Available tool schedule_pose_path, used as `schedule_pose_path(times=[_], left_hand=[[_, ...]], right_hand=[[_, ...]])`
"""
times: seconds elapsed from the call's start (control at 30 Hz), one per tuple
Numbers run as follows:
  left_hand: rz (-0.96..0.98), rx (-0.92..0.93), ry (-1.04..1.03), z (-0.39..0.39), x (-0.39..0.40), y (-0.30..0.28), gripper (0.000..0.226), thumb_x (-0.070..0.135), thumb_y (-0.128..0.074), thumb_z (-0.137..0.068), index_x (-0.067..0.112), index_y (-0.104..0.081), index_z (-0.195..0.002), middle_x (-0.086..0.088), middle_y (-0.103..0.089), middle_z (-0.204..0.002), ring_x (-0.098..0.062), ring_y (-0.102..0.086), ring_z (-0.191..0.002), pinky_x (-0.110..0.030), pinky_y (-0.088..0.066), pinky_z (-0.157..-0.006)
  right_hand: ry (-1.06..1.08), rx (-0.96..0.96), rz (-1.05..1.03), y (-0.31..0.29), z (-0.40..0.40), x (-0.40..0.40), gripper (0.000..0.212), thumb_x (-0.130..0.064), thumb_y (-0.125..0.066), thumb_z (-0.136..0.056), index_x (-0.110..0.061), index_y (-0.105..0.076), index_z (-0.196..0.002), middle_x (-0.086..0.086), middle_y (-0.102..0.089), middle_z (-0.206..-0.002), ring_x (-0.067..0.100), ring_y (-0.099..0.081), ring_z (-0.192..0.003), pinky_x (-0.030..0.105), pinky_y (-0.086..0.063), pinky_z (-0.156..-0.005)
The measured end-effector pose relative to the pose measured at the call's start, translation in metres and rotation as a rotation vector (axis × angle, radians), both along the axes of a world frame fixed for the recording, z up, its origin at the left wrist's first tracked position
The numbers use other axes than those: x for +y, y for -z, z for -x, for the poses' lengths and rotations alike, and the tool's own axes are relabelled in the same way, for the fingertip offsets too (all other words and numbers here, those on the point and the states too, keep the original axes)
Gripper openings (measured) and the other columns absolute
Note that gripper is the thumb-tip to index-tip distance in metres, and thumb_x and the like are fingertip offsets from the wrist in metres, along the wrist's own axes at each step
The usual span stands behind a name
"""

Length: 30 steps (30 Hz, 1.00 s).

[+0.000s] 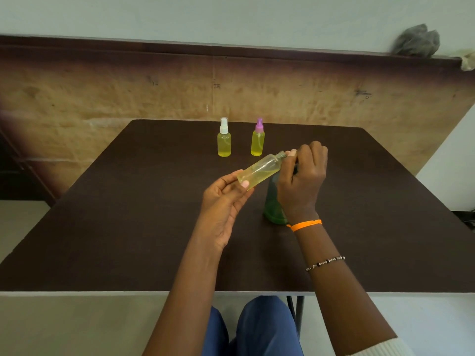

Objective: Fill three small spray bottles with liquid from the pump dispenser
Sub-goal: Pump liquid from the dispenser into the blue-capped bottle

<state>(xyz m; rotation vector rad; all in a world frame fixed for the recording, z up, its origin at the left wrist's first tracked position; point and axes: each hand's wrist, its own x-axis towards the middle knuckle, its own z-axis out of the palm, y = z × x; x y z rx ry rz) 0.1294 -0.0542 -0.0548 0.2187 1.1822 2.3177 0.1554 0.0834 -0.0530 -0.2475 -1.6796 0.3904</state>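
Note:
My left hand (223, 201) holds an uncapped small clear bottle (259, 169) tilted, its open neck pointing up and right. The bottle holds yellowish liquid. My right hand (302, 178) is curled over the top of the green pump dispenser (273, 204), right at the bottle's neck; the pump head is hidden under the fingers. Two capped spray bottles with yellow liquid stand upright at the back: one with a white cap (224, 138), one with a purple cap (257, 137).
The dark brown table (128, 214) has its front edge near my knees. A tan board leans behind the table. A grey cloth bundle (416, 41) sits on the ledge at the top right.

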Motion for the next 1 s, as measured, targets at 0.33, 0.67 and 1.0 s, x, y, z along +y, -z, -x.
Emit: schedule_pose_path(times=[0.33,0.67,1.0], left_hand=[[-0.033,-0.003,0.009,-0.001,0.001,-0.002,0.026,-0.003,-0.055,-0.088,0.003,-0.057,-0.113,-0.012,-0.067,-0.109,-0.02,-0.064,-0.106,-0.023,-0.055,-0.083],[-0.023,-0.017,0.0,0.0,0.003,-0.001,0.027,-0.002,-0.056,-0.087,0.001,-0.056,-0.114,-0.014,-0.066,-0.109,-0.019,-0.066,-0.102,-0.022,-0.056,-0.08],[-0.012,-0.005,0.007,0.001,0.002,0.002,0.027,-0.004,-0.055,-0.087,0.002,-0.057,-0.113,-0.014,-0.066,-0.111,-0.02,-0.064,-0.106,-0.023,-0.055,-0.083]], right_hand=[[0.005,-0.088,0.016,-0.017,-0.002,0.003,0.022,-0.007,-0.041,-0.085,-0.006,-0.043,-0.062,0.009,-0.04,-0.068,0.023,-0.035,-0.067,0.029,-0.028,-0.059],[-0.033,-0.032,-0.056,-0.009,0.003,0.007,0.021,0.0,-0.043,-0.081,-0.005,-0.042,-0.06,0.013,-0.04,-0.065,0.019,-0.031,-0.067,0.026,-0.024,-0.059],[-0.048,-0.006,-0.057,-0.003,0.003,0.008,0.023,0.0,-0.043,-0.082,-0.005,-0.042,-0.06,0.013,-0.039,-0.065,0.02,-0.029,-0.067,0.031,-0.027,-0.057]])
